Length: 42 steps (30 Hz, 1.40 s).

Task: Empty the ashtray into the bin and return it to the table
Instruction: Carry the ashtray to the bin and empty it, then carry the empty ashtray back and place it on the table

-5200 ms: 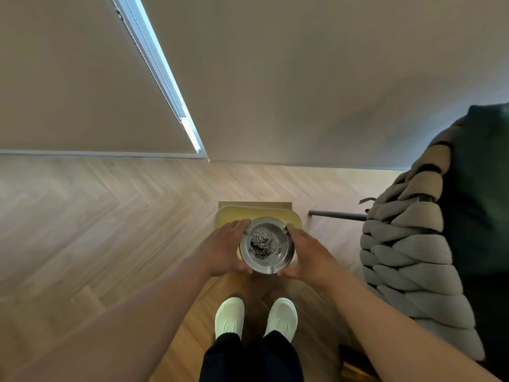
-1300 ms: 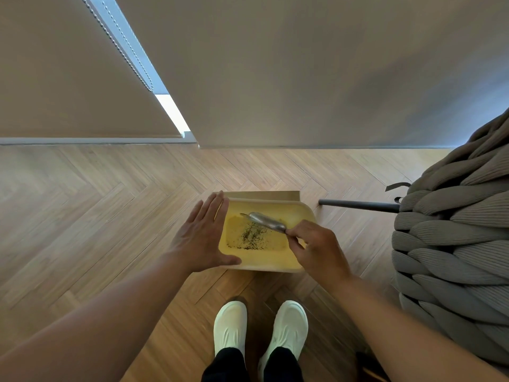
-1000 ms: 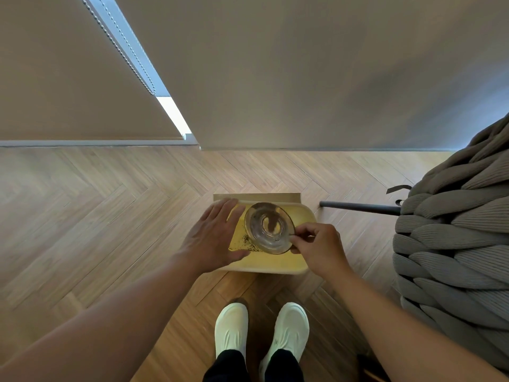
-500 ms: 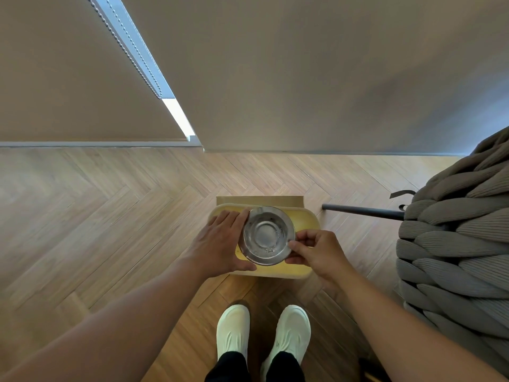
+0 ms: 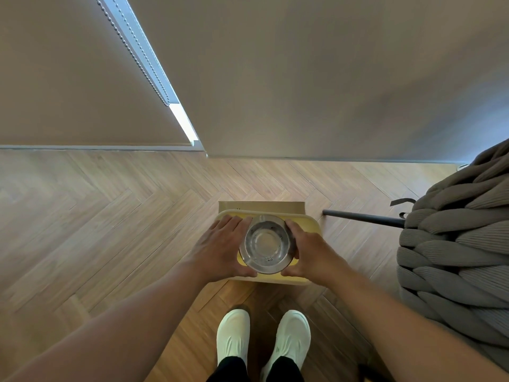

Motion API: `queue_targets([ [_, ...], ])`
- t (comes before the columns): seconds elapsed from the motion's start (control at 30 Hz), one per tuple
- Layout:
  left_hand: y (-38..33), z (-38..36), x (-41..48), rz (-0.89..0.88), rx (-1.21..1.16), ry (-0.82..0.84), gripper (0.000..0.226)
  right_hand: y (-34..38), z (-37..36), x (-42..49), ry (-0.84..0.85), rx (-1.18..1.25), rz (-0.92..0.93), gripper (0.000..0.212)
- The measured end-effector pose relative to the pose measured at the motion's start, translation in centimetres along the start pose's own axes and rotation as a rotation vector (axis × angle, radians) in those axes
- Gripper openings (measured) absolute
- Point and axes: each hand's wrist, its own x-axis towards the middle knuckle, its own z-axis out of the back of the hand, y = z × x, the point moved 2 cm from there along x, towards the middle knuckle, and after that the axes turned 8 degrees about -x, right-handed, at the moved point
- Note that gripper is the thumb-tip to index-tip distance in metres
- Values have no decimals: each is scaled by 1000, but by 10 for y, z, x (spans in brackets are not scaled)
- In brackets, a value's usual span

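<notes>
A round glass ashtray (image 5: 265,244) is held level and upright above the yellow bin (image 5: 311,224) on the floor. Its bowl looks clear except for a few dark specks. My left hand (image 5: 220,250) cups its left side and my right hand (image 5: 309,252) cups its right side, fingers wrapped round the rim. The ashtray and my hands hide most of the bin's inside. No table is in view.
The bin stands on herringbone wood flooring in front of a beige wall. A chunky grey knitted throw (image 5: 457,238) bulks at the right, with a dark rod (image 5: 363,217) sticking out from it near the bin. My white shoes (image 5: 263,337) are just behind the bin.
The ashtray was tipped on edge over the bin and ash fell in. It has since been turned upright, and my left hand has come onto it beside the right.
</notes>
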Motion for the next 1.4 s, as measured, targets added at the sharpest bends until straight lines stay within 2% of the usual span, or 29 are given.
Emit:
queue_targets([
  [0.2, -1, 0, -3, 51, 9, 15, 121, 7, -1, -1, -45, -135, -3, 99],
  [0.47, -6, 6, -13, 66, -31, -27, 117, 14, 7, -8, -72, -240, 25, 99],
  [0.93, -37, 49, -38, -9, -9, -4, 111, 47, 29, -54, -75, -220, -16, 110],
  [1.4, -90, 119, -86, -22, 25, 32, 111, 108, 72, -124, -90, -190, -49, 107],
])
